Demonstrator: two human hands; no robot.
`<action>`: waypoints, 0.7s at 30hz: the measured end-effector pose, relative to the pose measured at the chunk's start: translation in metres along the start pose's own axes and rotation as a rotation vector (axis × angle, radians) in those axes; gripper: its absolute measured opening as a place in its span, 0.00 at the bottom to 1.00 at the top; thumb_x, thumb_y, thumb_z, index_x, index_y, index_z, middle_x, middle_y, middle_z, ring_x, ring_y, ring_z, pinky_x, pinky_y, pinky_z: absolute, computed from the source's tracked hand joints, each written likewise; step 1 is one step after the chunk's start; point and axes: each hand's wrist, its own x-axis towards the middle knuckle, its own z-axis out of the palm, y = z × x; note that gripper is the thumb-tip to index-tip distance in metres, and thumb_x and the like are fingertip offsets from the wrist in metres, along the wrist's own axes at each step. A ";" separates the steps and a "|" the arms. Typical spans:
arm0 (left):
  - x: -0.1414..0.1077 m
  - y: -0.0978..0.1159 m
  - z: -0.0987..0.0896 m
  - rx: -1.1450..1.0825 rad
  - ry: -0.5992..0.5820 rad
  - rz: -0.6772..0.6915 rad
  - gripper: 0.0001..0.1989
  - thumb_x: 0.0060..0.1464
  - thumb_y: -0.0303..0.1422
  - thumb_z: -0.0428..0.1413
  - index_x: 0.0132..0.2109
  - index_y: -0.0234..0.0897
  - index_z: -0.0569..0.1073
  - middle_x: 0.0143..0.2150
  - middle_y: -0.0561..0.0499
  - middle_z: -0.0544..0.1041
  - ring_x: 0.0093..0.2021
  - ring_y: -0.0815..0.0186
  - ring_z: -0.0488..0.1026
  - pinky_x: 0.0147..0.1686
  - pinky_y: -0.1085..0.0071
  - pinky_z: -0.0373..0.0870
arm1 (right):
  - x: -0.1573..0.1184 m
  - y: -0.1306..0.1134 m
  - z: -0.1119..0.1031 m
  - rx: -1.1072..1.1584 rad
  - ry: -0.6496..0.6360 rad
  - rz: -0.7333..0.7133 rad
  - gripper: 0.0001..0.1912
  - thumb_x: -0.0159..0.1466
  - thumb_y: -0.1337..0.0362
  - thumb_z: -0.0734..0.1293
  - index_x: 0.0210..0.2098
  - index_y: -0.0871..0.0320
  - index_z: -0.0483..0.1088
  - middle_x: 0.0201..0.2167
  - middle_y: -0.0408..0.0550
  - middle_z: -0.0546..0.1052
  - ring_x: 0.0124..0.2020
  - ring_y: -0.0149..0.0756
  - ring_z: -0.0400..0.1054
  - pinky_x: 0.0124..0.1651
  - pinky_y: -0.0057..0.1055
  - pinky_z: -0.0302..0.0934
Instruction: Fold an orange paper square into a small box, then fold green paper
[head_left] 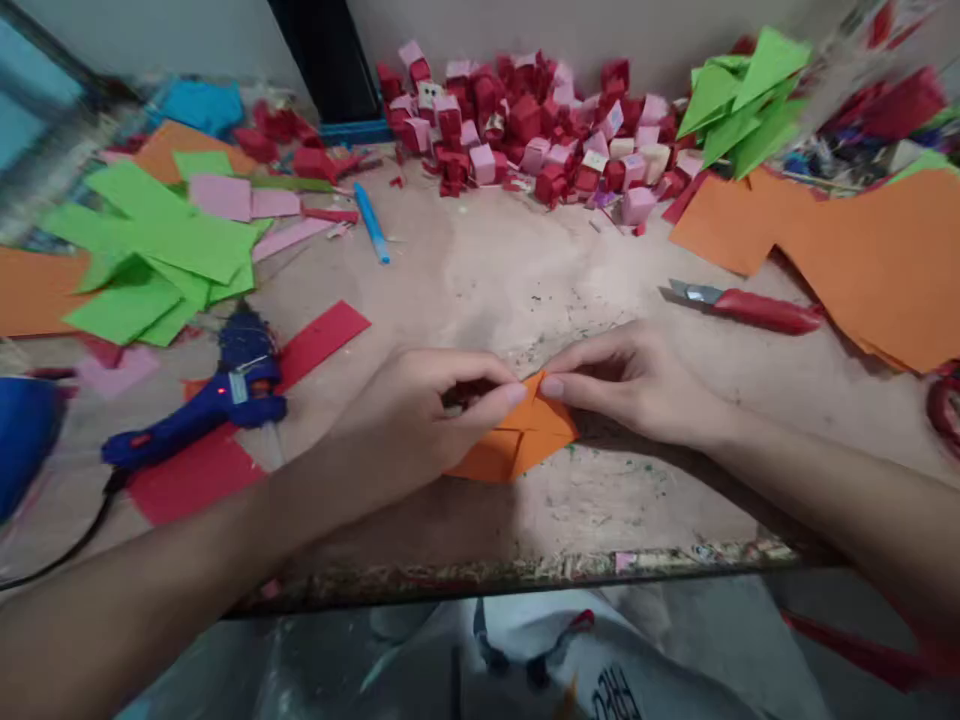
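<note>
A folded orange paper piece (pixel 525 432) lies near the table's front edge, with fold lines and a raised point at its top. My left hand (pixel 442 405) pinches its upper left side between thumb and fingers. At the upper right tip, my right hand (pixel 626 380) grips the same paper between thumb and forefinger. The two hands are close together but a small gap shows between their fingertips. My left hand covers part of the paper's left side.
A blue glue gun (pixel 199 405) and red paper (pixel 199 475) lie left. Green sheets (pixel 169 240) are behind them. A blue pen (pixel 371 222) lies before many red and pink paper cubes (pixel 517 125). Right are a red-handled cutter (pixel 765 308) and orange sheets (pixel 885 260).
</note>
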 end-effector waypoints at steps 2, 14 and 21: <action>-0.001 -0.004 0.001 -0.015 0.001 0.003 0.12 0.68 0.37 0.56 0.40 0.40 0.82 0.35 0.56 0.84 0.32 0.68 0.75 0.30 0.73 0.65 | -0.001 -0.001 0.000 -0.012 0.003 0.011 0.08 0.67 0.63 0.72 0.34 0.59 0.82 0.22 0.41 0.76 0.22 0.28 0.63 0.22 0.28 0.56; -0.001 -0.011 0.006 -0.014 0.018 0.034 0.11 0.68 0.37 0.56 0.40 0.40 0.82 0.33 0.56 0.83 0.31 0.69 0.74 0.30 0.73 0.65 | 0.000 0.001 0.000 -0.037 0.007 -0.013 0.07 0.65 0.62 0.75 0.32 0.56 0.83 0.21 0.41 0.75 0.21 0.28 0.62 0.22 0.29 0.54; -0.002 -0.010 0.005 0.015 -0.001 0.058 0.12 0.67 0.36 0.56 0.38 0.39 0.82 0.30 0.56 0.80 0.28 0.70 0.71 0.29 0.72 0.63 | 0.000 0.000 -0.001 -0.060 -0.007 -0.008 0.09 0.65 0.58 0.75 0.32 0.55 0.83 0.23 0.42 0.77 0.22 0.30 0.65 0.23 0.30 0.56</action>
